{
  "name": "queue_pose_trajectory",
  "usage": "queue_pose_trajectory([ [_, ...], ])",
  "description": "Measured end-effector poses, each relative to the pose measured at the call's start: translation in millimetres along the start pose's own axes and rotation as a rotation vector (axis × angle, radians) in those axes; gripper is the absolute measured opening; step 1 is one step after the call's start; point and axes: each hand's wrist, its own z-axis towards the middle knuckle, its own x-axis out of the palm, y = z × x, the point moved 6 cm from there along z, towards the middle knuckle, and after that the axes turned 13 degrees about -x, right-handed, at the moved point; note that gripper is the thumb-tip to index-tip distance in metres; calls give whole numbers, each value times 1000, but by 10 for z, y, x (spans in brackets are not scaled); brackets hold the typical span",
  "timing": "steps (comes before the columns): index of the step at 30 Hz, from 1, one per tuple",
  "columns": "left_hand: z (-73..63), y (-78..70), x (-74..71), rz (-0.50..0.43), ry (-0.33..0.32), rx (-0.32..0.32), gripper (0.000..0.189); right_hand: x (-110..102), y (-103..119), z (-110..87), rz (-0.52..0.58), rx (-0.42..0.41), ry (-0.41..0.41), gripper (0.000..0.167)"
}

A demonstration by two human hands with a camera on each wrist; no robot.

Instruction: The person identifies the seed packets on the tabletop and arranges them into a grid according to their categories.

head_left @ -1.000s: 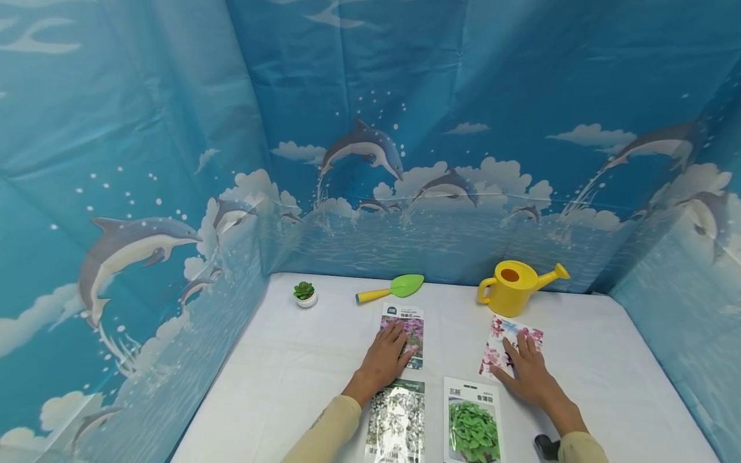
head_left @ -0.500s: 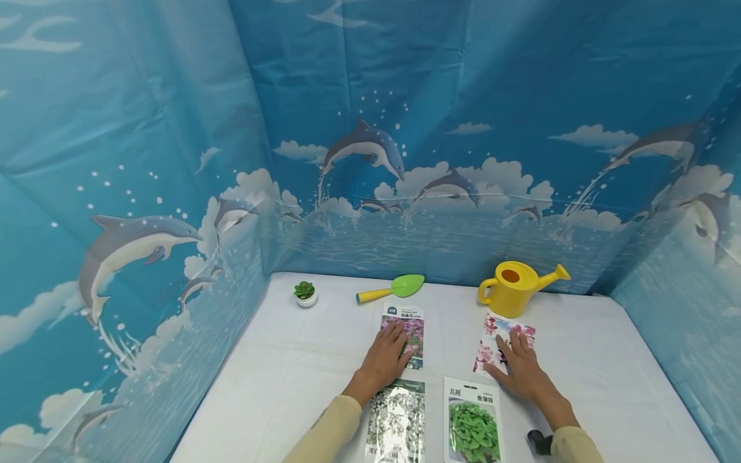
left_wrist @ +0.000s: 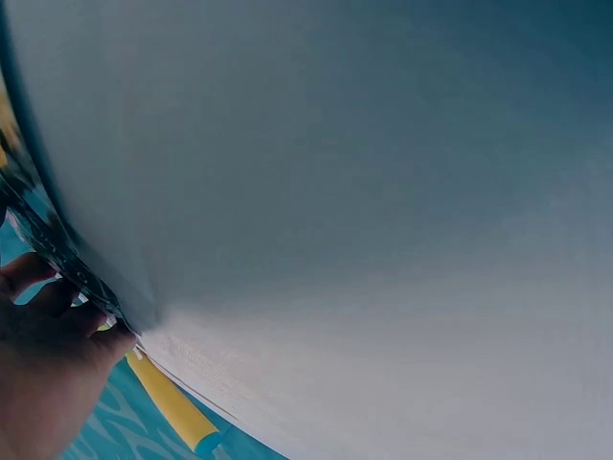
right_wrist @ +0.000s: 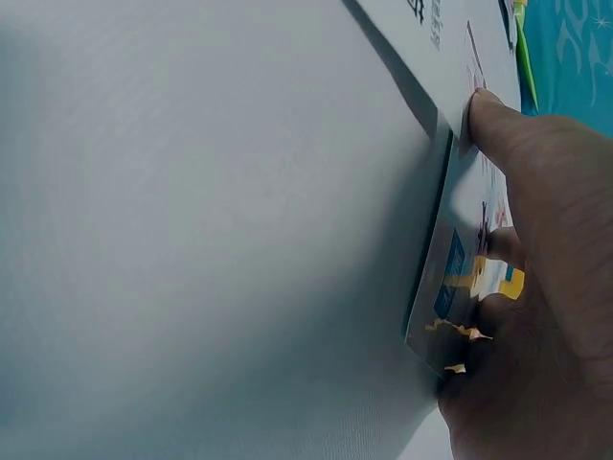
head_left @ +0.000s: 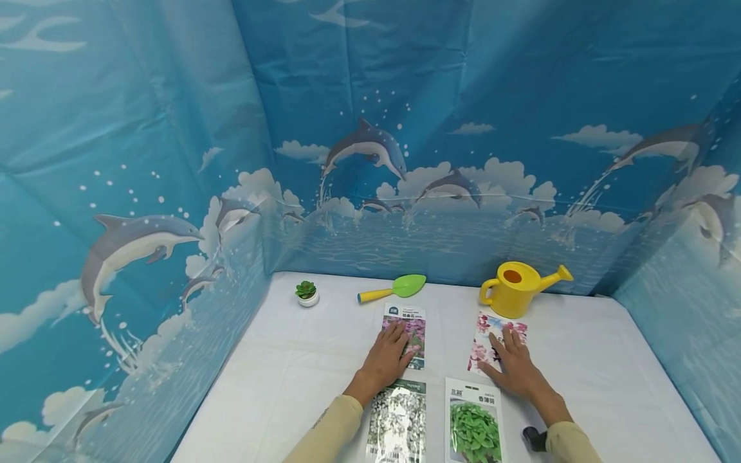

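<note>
My left hand [head_left: 382, 357] rests with extended fingers on a seed packet with pink-purple flowers [head_left: 415, 334], lying flat on the white tabletop. On the right, my right hand [head_left: 517, 366] lies spread over a packet printed with pink blossoms [head_left: 482, 341], fingertips and thumb touching it. In the right wrist view that hand [right_wrist: 536, 259] presses on the glossy packet [right_wrist: 450, 268]. Nearer the front lie a packet with white flowers [head_left: 397, 421] and a green-leaf herb packet [head_left: 475, 427], side by side. In the left wrist view the left hand [left_wrist: 57, 355] shows only partly.
A yellow watering can [head_left: 512, 292] stands behind the blossom packet. At the back lies a toy trowel [head_left: 399, 287] with a green blade and yellow handle. A small potted succulent [head_left: 307, 293] is at back left. Blue dolphin-print curtains [head_left: 370, 238] enclose the white table [head_left: 278, 386].
My right hand has slid the blossom packet a little to the left across the table. The left hand and the other packets stay in place.
</note>
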Motion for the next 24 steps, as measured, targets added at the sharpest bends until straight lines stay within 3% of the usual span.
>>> queue_pose_trajectory([
  [24,-39,-41,-78,49,8,7,50,82,227,213,16,-56,43,92],
])
